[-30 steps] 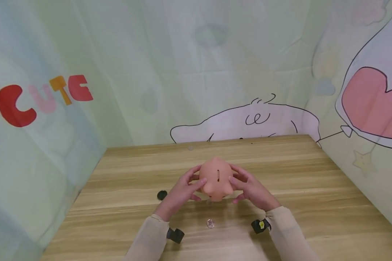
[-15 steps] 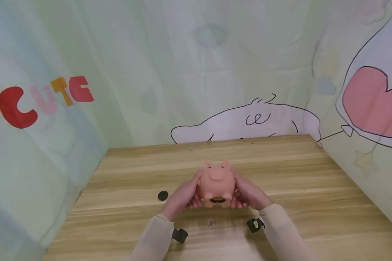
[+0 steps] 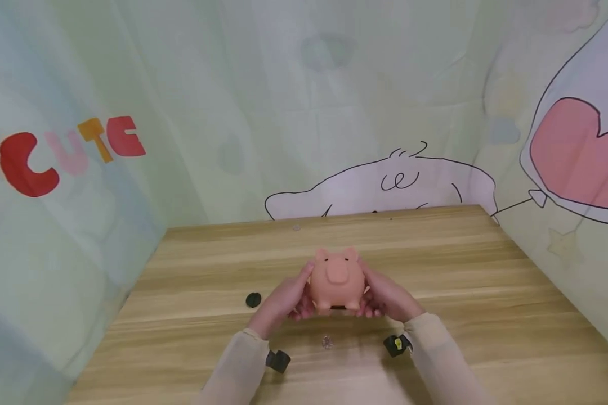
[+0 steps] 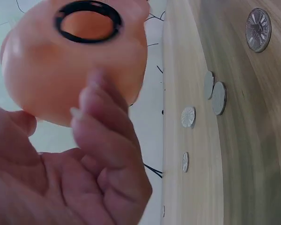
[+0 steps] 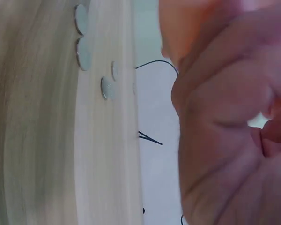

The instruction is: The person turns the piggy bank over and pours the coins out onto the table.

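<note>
A pink piggy bank [image 3: 337, 289] is held in both hands above the wooden table, its face turned towards the head camera. My left hand [image 3: 287, 297] grips its left side and my right hand [image 3: 390, 297] grips its right side, fingers curled beneath. On its underside, a round hole with a black rim [image 4: 61, 24] shows in the left wrist view. A silver coin [image 3: 327, 342] lies on the table nearer the person. Several more coins, among them one upper coin [image 4: 188, 116], lie beyond it in the left wrist view. The coin slot is hidden.
A round black plug [image 3: 253, 300] lies on the wooden table [image 3: 436, 253] to the left of the left hand. One small coin [image 3: 296, 228] is near the table's back edge. A printed cloth backdrop [image 3: 208, 112] rises behind and beside the table.
The piggy bank has been tipped so its face shows instead of its slotted top. Its bottom hole, in plain sight half a second ago, is now mostly turned away from the head view.
</note>
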Demonstrator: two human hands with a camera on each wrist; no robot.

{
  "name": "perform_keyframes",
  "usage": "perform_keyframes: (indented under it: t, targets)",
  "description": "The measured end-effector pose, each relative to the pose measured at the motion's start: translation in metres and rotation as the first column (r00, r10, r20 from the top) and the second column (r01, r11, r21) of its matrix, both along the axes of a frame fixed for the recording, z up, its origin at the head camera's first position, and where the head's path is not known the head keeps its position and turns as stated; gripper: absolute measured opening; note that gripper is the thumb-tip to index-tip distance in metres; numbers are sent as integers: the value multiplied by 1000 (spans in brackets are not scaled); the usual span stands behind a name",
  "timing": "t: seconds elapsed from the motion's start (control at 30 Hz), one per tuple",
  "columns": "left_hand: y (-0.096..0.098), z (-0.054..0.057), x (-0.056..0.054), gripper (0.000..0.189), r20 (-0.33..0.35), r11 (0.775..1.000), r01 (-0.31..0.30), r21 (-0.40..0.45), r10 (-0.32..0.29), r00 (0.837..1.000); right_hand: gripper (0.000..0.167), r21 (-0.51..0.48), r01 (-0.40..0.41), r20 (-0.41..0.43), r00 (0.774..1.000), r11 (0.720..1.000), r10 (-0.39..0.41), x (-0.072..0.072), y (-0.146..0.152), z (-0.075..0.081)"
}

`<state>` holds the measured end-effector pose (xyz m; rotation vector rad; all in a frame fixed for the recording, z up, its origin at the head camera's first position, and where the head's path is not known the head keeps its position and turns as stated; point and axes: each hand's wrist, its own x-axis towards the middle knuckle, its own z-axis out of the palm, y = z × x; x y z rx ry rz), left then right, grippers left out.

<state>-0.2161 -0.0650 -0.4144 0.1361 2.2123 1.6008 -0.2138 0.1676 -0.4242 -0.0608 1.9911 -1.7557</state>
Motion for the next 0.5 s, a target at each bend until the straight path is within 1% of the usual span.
perform_keyframes:
  t: [0.07, 0.13, 0.2, 0.3, 0.37, 0.5]
  targets:
    - [-1, 1, 0, 75, -17, 1000, 6, 26, -6, 1000, 78, -17, 10, -10, 1000, 1000, -10, -1, 2, 1]
    - [-2, 3, -1, 66, -33, 998, 9, 57, -8, 999, 75, -33, 23, -42, 999, 999, -25, -3, 5, 2]
    - [-3, 3, -1, 62, -49, 996, 16, 82, -12, 999, 73, -51, 27, -71, 997, 998, -31, -5, 6, 2]
    - [-4, 3, -2, 63, -55, 993, 31, 110, -25, 998, 73, -77, 21, -106, 994, 997, -29, -6, 8, 2]
    - [-4, 3, -1, 63, -57, 992, 41, 118, -35, 998, 72, -89, 9, -109, 994, 996, -19, -5, 10, 1]
    - [-4, 4, 2, 62, -54, 992, 41, 118, -35, 998, 71, -101, -14, -125, 992, 995, 1, -3, 10, 0]
